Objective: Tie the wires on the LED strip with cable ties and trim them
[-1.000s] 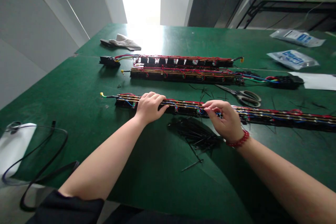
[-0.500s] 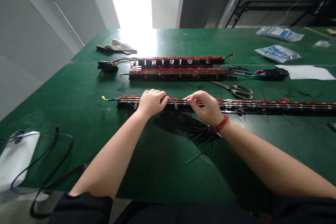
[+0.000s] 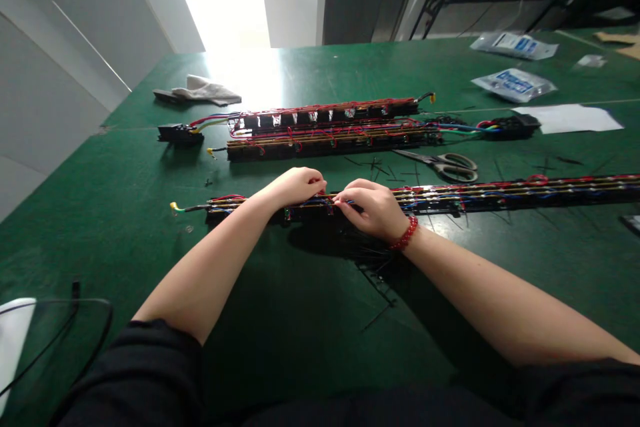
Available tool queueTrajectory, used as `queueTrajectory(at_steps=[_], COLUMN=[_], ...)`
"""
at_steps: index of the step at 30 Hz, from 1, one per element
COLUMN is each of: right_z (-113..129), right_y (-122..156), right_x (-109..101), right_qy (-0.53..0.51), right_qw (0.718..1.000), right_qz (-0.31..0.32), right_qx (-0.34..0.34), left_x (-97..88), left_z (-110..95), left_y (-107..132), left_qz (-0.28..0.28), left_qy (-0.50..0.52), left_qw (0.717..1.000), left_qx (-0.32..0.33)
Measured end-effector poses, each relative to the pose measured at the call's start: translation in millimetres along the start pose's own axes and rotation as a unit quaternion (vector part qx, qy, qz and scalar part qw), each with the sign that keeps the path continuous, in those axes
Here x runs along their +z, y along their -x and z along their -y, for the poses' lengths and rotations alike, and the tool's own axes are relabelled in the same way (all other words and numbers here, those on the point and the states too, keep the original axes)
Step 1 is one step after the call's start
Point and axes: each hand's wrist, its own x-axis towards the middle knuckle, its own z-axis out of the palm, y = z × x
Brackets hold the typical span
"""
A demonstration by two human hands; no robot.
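A long black bar (image 3: 515, 199) with brass-coloured rods and red and blue wires runs across the table before me. My left hand (image 3: 296, 187) lies over its left part, fingers curled closed against the wiring. Just to the right, my right hand (image 3: 371, 208) pinches thumb and fingertips together at the bar's wires. What either hand grips is too small to make out. Under my right hand is a pile of thin black cable ties (image 3: 373, 250), partly covered by it. A yellow-tipped cable end (image 3: 176, 207) sticks out at the bar's left end.
Behind lie two more wired bars (image 3: 330, 141) with black connectors (image 3: 180, 134). Scissors (image 3: 453, 167) rest between the bars among loose ties. Further off are plastic bags (image 3: 515, 85), white paper (image 3: 570, 119) and a grey cloth (image 3: 205, 89). A black cable (image 3: 107, 320) lies at left.
My hands have come closer together, the right one moving left along the bar. My left hand has turned, its fingers now pointing right. The whole view has shifted slightly.
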Motion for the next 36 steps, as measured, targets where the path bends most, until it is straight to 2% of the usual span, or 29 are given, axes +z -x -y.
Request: queueTrajectory(at_steps=[7, 12, 18, 23, 29, 36], right_z=[-1, 0, 0, 0, -1, -1], right_y=[0, 1, 0, 0, 1, 2], right_x=[2, 0, 0, 0, 2, 2], right_qy=[-0.036, -0.032, -0.032, -0.023, -0.001, 0.007], right_qw=[0.999, 0.999, 0.999, 1.000, 0.999, 0.998], right_qz=[0.008, 0.004, -0.012, -0.014, -0.036, -0.034], right_qx=[-0.006, -0.006, 0.001, 0.012, 0.034, 0.058], left_x=[6.3, 4.8, 2.1, 1.1, 2.7, 5.0], left_z=[3, 6, 0, -6, -7, -6], left_y=[-2, -1, 2, 2, 1, 0], left_qz=[0.000, 0.028, -0.017, -0.026, 0.002, 0.013], left_qy=[0.038, 0.156, 0.173, 0.257, 0.239, 0.264], left_qw=[0.999, 0.987, 0.984, 0.965, 0.971, 0.964], left_qx=[-0.034, -0.035, -0.048, -0.046, 0.022, 0.038])
